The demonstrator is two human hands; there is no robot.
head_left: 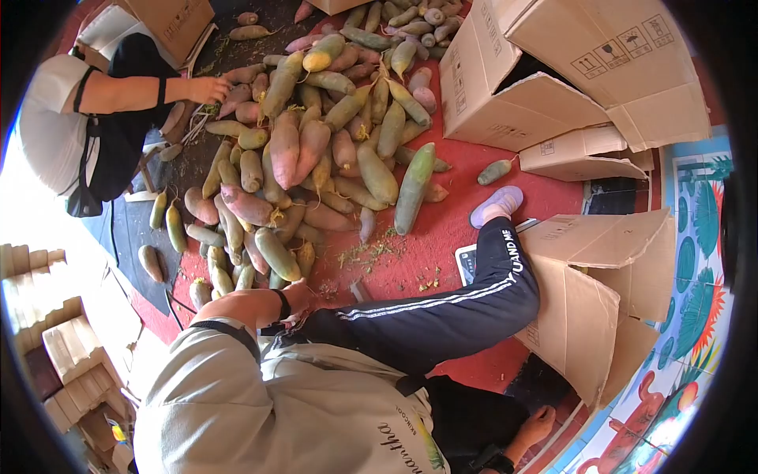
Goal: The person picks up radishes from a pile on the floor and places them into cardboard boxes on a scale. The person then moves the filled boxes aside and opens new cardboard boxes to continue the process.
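My left hand [296, 299] is beside my thigh, just below a green radish [277, 254] at the front edge of a large pile; its fingers are too blurred to read. Low on the right, my right hand [539, 424] hangs beside my body near the floor, fingers curled, and what is in them is hidden. Long green and pinkish radishes [377, 174] lie heaped on the red floor covering [474, 205]. One big green radish [414, 189] rests at the pile's right edge. A small grey object [359, 291] lies near my left hand.
Open cardboard boxes [576, 300] stand on the right, others [545, 79] at the upper right. A co-worker's hand [207, 90] touches the pile's upper left. My shoe [496, 205] is beside a partly covered flat device [466, 265]. Stacked cartons [75, 347] stand at lower left.
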